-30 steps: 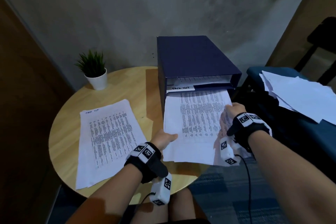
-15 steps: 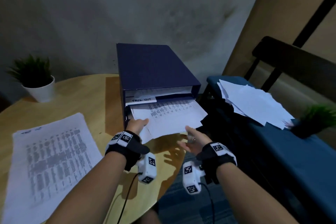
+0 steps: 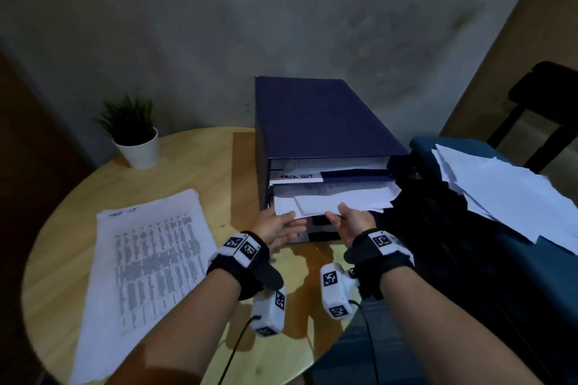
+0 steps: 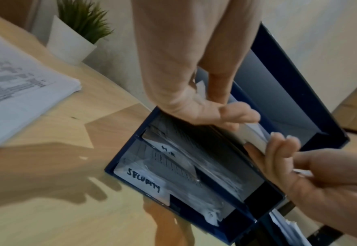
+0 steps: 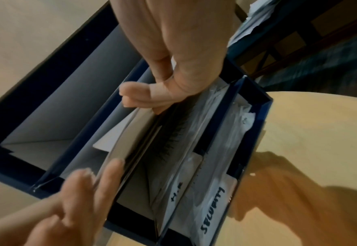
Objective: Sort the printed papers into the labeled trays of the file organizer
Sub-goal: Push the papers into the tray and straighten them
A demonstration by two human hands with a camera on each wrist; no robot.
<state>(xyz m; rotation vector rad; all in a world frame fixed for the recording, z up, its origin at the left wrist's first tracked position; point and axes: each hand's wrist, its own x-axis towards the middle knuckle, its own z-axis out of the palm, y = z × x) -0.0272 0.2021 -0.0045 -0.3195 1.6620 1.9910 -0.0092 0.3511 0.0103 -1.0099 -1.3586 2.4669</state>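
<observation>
The dark blue file organizer [image 3: 325, 134] stands on the round wooden table [image 3: 194, 159]. A sheaf of printed papers [image 3: 337, 197] sticks out a little from the tray under the "TASK LIST" label [image 3: 295, 176]. My left hand [image 3: 292, 222] and right hand [image 3: 334, 216] are both at its front edge, fingers fairly straight, pressing it inward. In the left wrist view the left hand [image 4: 236, 116] touches the paper edge [image 4: 255, 133]. In the right wrist view the right hand [image 5: 135, 98] does the same. Lower trays read "H.R" [image 4: 169, 149] and "SECURITY" [image 4: 143, 181].
Another stack of printed sheets [image 3: 147, 266] lies on the table at left. A small potted plant [image 3: 134, 134] stands at the back left. Loose white papers [image 3: 500, 187] lie piled on a blue seat [image 3: 531, 259] to the right of the organizer.
The sheaf has slid much deeper into the tray. My right hand, off the paper half a second ago, is back at its front edge. Both hands moved toward the organizer.
</observation>
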